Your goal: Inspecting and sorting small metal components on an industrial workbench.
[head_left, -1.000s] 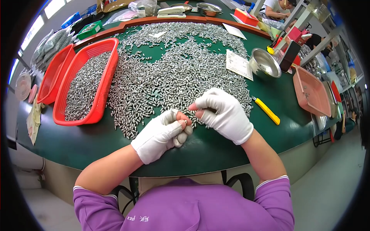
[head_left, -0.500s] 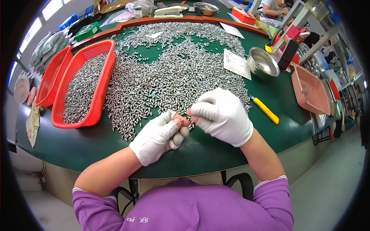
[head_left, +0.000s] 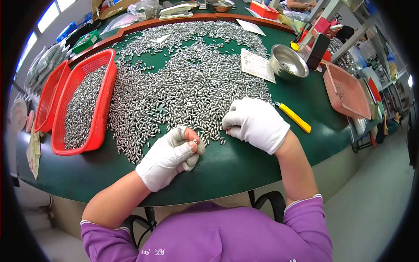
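Note:
A wide spread of small silvery cylindrical metal parts (head_left: pixel 183 94) covers much of the green table (head_left: pixel 218 174). My left hand (head_left: pixel 168 157), in a white glove with bare thumb and index tips, is closed in a pinch near the table's front edge. A tiny metal part (head_left: pixel 195 141) shows between those tips. My right hand (head_left: pixel 255 122), gloved in white too, rests at the right front edge of the spread. Its fingers are curled together and pointing left, beside the loose parts; what they hold, if anything, is hidden.
At left stands a red basket (head_left: pixel 111 83) full of the same parts, with another red basket (head_left: pixel 47 105) beside it. Right of the spread lie a paper sheet (head_left: pixel 257 65), a metal bowl (head_left: pixel 279 52), a yellow utility knife (head_left: pixel 294 118) and a pink basket (head_left: pixel 349 109).
My right hand has moved away from my left hand, down to the parts at the edge of the spread. My left hand keeps its pinch. The whole view has shifted slightly.

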Available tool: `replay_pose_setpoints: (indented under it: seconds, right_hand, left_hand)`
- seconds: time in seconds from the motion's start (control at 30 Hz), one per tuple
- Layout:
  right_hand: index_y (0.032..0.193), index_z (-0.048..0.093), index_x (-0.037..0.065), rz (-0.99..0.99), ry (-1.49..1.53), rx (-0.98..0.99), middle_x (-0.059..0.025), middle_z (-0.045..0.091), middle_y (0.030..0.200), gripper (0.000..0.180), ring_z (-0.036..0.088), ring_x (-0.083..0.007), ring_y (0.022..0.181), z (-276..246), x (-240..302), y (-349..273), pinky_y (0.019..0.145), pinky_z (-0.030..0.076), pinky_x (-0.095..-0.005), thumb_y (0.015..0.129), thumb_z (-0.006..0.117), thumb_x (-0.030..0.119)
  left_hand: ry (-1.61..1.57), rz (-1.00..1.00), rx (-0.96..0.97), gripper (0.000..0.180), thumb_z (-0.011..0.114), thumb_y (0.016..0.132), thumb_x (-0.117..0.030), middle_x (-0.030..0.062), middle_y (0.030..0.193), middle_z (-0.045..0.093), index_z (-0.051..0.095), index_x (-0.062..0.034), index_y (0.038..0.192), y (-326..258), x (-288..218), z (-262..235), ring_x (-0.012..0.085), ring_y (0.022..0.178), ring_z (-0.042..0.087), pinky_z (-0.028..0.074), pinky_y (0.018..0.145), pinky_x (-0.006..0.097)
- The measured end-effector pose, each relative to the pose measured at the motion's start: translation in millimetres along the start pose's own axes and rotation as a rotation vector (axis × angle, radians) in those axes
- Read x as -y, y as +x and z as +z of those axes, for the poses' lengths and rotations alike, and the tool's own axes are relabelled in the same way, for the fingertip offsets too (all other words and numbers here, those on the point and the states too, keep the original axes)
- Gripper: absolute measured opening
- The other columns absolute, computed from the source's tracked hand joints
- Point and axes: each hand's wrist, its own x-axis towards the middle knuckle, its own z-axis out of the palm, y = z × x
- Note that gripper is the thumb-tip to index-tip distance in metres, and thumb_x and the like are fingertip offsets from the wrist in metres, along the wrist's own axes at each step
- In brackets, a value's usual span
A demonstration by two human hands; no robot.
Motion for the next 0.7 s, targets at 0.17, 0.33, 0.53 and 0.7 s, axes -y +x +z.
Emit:
replay_pose_setpoints:
  seconds: [0.17, 0.33, 0.53, 0.7]
  right_hand:
    - [0.076, 0.065, 0.010, 0.020, -0.081, -0.002, -0.0070, 0.059, 0.076, 0.006, 0.059, -0.0275, 0.078, 8.9, 6.4, 5.2, 0.070, 0.048, -0.0392, 0.075, 0.068, 0.015]
    - [0.077, 0.064, 0.009, 0.030, -0.002, -0.110, -0.0079, 0.059, 0.077, 0.008, 0.059, -0.0281, 0.078, 7.1, 17.8, 10.1, 0.070, 0.048, -0.0388, 0.076, 0.067, 0.016]
    - [0.083, 0.065, 0.009, 0.050, -0.004, -0.263, -0.0082, 0.060, 0.079, 0.011, 0.060, -0.0275, 0.078, 11.0, 20.4, 11.6, 0.070, 0.048, -0.0372, 0.074, 0.071, 0.013]
    - [0.089, 0.067, 0.009, -0.240, 0.243, -0.430, -0.0073, 0.064, 0.078, 0.022, 0.061, -0.0268, 0.068, 11.6, 30.3, 19.6, 0.060, 0.049, -0.0365, 0.069, 0.075, 0.008]
  left_hand:
    - [0.007, -0.007, -0.029, 0.010, 0.058, 0.094, -0.011, 0.0028, 0.094, 0.060, 0.054, -0.0089, 0.103, -0.9, 0.0, 0.5, 0.0080, 0.068, 0.050, 0.044, 0.062, 0.021]
    - [0.010, 0.006, -0.037, 0.012, 0.058, 0.093, -0.011, 0.0035, 0.094, 0.061, 0.054, -0.0081, 0.104, -1.4, 0.4, -0.5, 0.0081, 0.068, 0.052, 0.044, 0.062, 0.021]
    - [0.014, 0.009, -0.072, 0.012, 0.059, 0.093, -0.012, 0.0042, 0.093, 0.062, 0.054, -0.0079, 0.104, -1.0, 0.3, 0.3, 0.0078, 0.068, 0.052, 0.045, 0.062, 0.021]
    - [-0.025, 0.018, -0.059, 0.013, 0.060, 0.094, -0.014, 0.0035, 0.091, 0.063, 0.054, -0.0080, 0.104, -1.6, 0.9, -2.1, 0.0074, 0.069, 0.054, 0.045, 0.063, 0.021]
